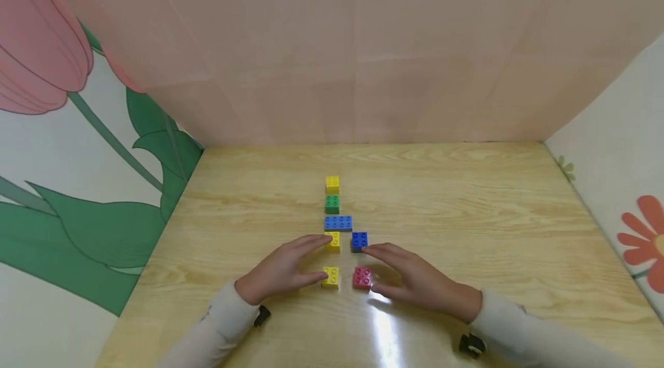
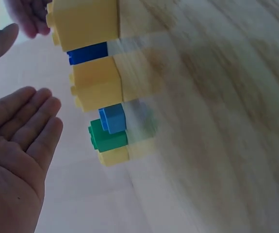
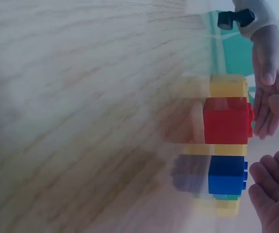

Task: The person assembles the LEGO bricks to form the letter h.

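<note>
Toy building bricks stand on the wooden table in two loose columns. The left hand has its fingers extended above the left column, near a yellow brick and the nearest yellow brick. Across from it, the right hand reaches in with straight fingers beside the dark blue brick and the red brick. Both wrist views show gaps between the left palm, the right fingers and the bricks. Neither hand grips anything.
Farther back stand a long light-blue brick, a green brick and another yellow brick. A pink wall closes the table's far edge. Flower-painted walls flank both sides.
</note>
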`<move>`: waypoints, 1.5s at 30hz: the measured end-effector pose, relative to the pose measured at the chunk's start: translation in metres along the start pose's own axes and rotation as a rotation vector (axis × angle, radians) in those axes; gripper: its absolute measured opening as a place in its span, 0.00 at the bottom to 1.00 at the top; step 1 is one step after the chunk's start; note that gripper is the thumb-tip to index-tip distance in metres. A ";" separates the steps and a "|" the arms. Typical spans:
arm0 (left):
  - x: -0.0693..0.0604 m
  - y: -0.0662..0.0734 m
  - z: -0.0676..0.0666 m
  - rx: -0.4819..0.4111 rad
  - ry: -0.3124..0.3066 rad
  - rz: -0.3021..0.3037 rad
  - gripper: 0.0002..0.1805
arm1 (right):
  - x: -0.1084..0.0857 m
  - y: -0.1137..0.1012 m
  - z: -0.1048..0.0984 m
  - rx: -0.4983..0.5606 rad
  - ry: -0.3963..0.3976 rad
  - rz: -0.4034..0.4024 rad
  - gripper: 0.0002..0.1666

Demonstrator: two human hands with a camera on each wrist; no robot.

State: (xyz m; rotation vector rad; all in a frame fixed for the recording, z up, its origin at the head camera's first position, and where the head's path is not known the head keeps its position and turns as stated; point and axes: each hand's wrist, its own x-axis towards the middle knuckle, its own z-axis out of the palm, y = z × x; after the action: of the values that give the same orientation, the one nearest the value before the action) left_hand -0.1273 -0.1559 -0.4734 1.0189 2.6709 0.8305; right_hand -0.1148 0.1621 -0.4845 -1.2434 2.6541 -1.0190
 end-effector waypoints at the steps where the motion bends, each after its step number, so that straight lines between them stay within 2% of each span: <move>1: 0.000 0.000 0.000 -0.005 -0.003 0.001 0.38 | 0.000 0.000 0.001 -0.003 0.005 0.000 0.41; 5: 0.001 0.001 0.002 -0.033 -0.016 0.007 0.35 | 0.001 0.001 0.004 0.005 0.009 0.005 0.41; 8: 0.002 0.002 0.005 -0.041 -0.049 -0.002 0.35 | 0.001 0.001 0.007 0.024 -0.011 0.026 0.41; 12: 0.002 0.001 0.008 -0.023 -0.091 -0.026 0.37 | 0.000 0.001 0.011 0.033 -0.032 0.053 0.41; 17: 0.000 -0.001 0.010 -0.003 -0.107 -0.037 0.36 | 0.001 0.001 0.014 0.054 -0.044 0.067 0.40; 22: 0.001 -0.002 0.010 -0.025 -0.155 -0.064 0.30 | 0.002 0.002 0.015 0.095 -0.063 0.109 0.35; 26: 0.001 -0.002 0.010 -0.028 -0.188 -0.092 0.27 | 0.002 0.003 0.016 0.090 -0.047 0.117 0.30; 34: 0.002 0.000 0.010 -0.019 -0.185 -0.136 0.24 | 0.002 0.006 0.017 0.099 -0.028 0.117 0.22; 45: 0.001 -0.001 0.014 -0.032 -0.165 -0.138 0.21 | 0.003 0.003 0.014 0.094 -0.059 0.162 0.20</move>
State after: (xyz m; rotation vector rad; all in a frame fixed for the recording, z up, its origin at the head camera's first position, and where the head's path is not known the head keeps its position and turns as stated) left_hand -0.1237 -0.1499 -0.4854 0.8451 2.5469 0.7263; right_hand -0.1148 0.1538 -0.4968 -1.0061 2.5796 -1.0517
